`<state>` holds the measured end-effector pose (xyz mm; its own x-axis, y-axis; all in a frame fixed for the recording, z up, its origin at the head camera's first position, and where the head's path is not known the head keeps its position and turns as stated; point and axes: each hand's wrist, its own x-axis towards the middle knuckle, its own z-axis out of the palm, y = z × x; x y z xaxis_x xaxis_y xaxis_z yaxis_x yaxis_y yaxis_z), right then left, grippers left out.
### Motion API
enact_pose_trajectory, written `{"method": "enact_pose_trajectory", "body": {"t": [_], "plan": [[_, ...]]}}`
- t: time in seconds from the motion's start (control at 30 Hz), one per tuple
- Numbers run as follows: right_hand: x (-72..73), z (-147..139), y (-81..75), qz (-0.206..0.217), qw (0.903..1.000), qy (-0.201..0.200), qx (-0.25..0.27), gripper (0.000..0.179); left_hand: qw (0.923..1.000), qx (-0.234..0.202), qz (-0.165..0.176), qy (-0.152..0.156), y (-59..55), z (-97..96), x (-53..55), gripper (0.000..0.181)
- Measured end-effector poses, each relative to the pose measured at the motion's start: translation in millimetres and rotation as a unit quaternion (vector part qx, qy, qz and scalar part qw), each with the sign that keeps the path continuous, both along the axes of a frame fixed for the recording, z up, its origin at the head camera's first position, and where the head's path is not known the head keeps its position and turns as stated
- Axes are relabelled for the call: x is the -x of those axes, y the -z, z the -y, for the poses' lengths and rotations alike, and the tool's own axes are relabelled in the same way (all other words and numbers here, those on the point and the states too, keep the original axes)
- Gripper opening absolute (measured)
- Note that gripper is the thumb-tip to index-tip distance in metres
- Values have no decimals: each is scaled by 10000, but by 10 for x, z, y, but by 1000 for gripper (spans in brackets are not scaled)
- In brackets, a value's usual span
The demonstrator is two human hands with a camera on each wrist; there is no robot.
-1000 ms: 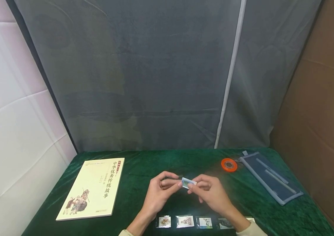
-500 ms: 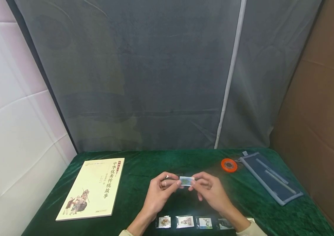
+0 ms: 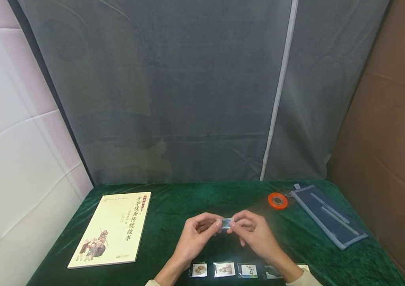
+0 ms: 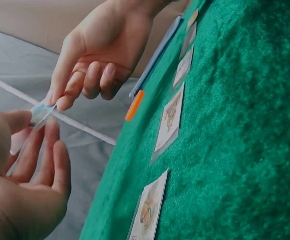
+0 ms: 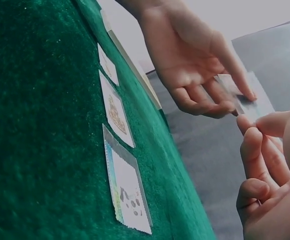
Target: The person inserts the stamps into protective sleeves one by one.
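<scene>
Above the green cloth, both hands pinch a small bluish postage stamp [image 3: 226,223] in a clear sleeve between thumbs and fingers. My left hand [image 3: 193,240] holds its left end and my right hand [image 3: 257,236] the right end. In the left wrist view the clear sleeve [image 4: 41,116] reaches down between the left thumb and fingers. The right wrist view shows the stamp and sleeve [image 5: 252,100] with a dark patch on them. Below the hands lies a row of sleeved stamps, among them one with a panda-like picture [image 3: 248,271] and one with a brown figure [image 3: 224,269]. My right forearm partly covers the row's right end.
A cream book [image 3: 111,230] with Chinese lettering lies on the left. An orange disc [image 3: 278,200] is attached to a blue-grey zip pouch [image 3: 327,214] at the back right. Grey curtain [image 3: 188,99] closes off the back of the green-covered table [image 3: 174,198].
The stamp was slanted, then levelled with its face turned up, and now tilts so less of its face shows. Both hands keep hold and have shifted slightly.
</scene>
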<state>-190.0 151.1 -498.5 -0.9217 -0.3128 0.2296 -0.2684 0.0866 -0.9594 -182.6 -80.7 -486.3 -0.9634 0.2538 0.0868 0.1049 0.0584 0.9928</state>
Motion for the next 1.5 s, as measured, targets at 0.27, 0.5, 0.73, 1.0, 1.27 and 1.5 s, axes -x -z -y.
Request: {"method": "enact_pose_trajectory", "body": {"t": [0.27, 0.5, 0.73, 1.0, 1.27, 1.5], "plan": [[10, 3, 5, 135, 9994, 316, -20, 13, 9994, -222, 1, 269, 5, 10, 8, 27], [-1, 22, -11, 403, 9975, 576, -90, 13, 9992, -380, 58, 94, 9, -8, 3, 27], [-6, 35, -5, 408, 9977, 524, -127, 13, 9985, -489, 72, 219, 29, -21, 5, 30], [-10, 30, -12, 307, 9980, 539, -134, 11, 9992, -358, 19, 178, 8, -31, -9, 28], [-16, 25, 1, 153, 9967, 713, -347, 11, 9998, -151, -123, 76, 7, -30, -11, 26], [-21, 31, -5, 135, 9950, 874, -456, 12, 9996, -8, -214, 210, 9, -31, -15, 27]]}}
